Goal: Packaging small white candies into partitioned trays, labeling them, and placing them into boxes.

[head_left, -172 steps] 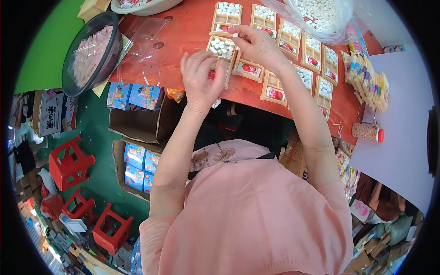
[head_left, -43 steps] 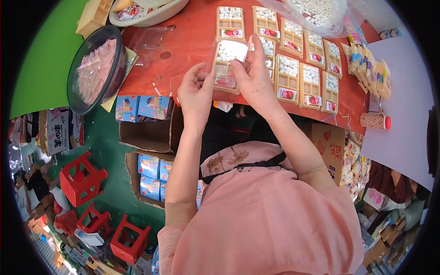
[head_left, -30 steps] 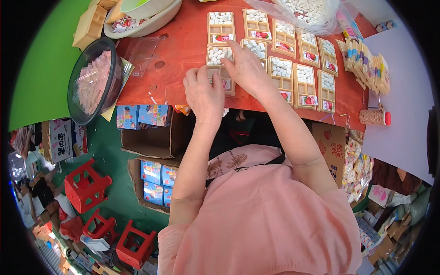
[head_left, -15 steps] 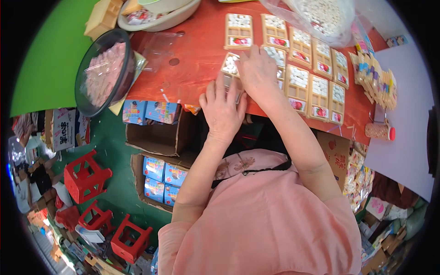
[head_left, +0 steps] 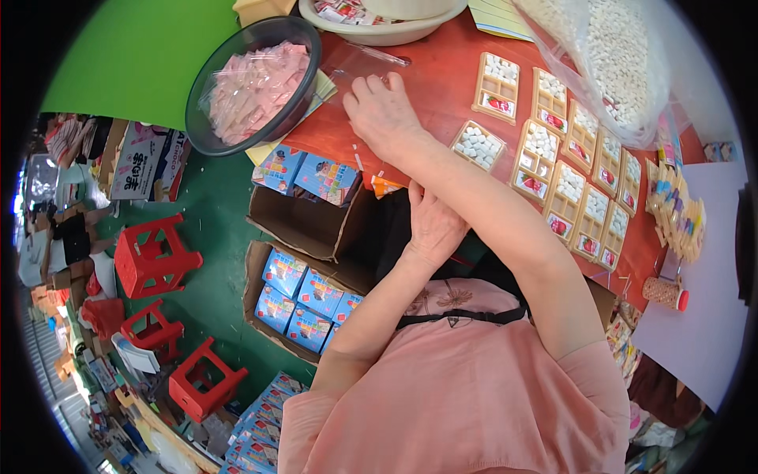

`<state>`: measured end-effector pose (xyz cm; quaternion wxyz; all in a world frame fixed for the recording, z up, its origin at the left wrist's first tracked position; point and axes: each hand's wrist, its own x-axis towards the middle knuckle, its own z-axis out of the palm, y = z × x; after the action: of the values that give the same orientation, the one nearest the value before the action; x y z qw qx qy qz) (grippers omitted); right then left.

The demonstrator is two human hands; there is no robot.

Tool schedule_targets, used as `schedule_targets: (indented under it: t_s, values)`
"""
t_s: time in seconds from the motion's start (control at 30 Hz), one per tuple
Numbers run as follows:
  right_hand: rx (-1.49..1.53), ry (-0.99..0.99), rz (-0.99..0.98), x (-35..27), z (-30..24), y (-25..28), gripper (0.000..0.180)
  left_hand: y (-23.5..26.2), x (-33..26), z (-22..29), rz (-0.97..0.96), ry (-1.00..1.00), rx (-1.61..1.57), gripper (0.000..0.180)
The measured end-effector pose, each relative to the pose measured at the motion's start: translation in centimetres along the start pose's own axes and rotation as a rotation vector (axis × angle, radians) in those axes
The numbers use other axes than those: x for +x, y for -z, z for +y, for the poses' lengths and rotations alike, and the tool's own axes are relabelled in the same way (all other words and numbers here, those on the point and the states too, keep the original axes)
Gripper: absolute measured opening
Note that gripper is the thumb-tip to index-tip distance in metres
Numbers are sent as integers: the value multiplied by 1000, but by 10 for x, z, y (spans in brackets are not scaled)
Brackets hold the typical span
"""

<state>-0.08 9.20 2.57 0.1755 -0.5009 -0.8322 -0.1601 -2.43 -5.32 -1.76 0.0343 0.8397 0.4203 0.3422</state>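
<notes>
My right hand (head_left: 384, 114) is stretched leftward across the red table, its bent fingers apart. Clear plastic packaging (head_left: 369, 57) lies just beyond its fingertips. Under my right forearm, at the table's near edge, is my left hand (head_left: 436, 225); a finger points out straight and the others are partly covered by the forearm. The nearest tan compartment tray (head_left: 500, 164) holds white pieces, and my forearm hides its lower part. To its right are several similar trays (head_left: 523, 164) with white pieces and strawberry-printed packets (head_left: 529, 183).
A dark bowl of pink packets (head_left: 304, 93) stands at the table's left edge, a pale basin (head_left: 379, 33) behind it. At the far right sits a clear bag of white pieces (head_left: 624, 71). Below are cardboard boxes (head_left: 296, 219) with blue packs and red stools (head_left: 158, 257).
Both hands have left the nearest tray. My right hand has reached left over my left arm, and my left hand has drawn back to the table edge. The view has shifted leftward.
</notes>
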Motion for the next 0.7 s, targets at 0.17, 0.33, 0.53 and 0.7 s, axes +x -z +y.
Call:
schedule_targets:
  t_s: [0.17, 0.33, 0.53, 0.7]
  values:
    - [-11, -5, -56, 10, -3, -7, 16, 1, 0, -4, 19, 45, -74, 41]
    - [169, 25, 158, -16, 35, 42, 19, 2, 0, -9, -6, 41, 20, 47]
    - [1022, -704, 417, -123, 143, 149, 28, 2, 3, -20, 40, 106, 196, 41]
    - [1114, -928, 47, -223, 185, 169, 37, 10, 1, -27, 25, 103, 292, 45]
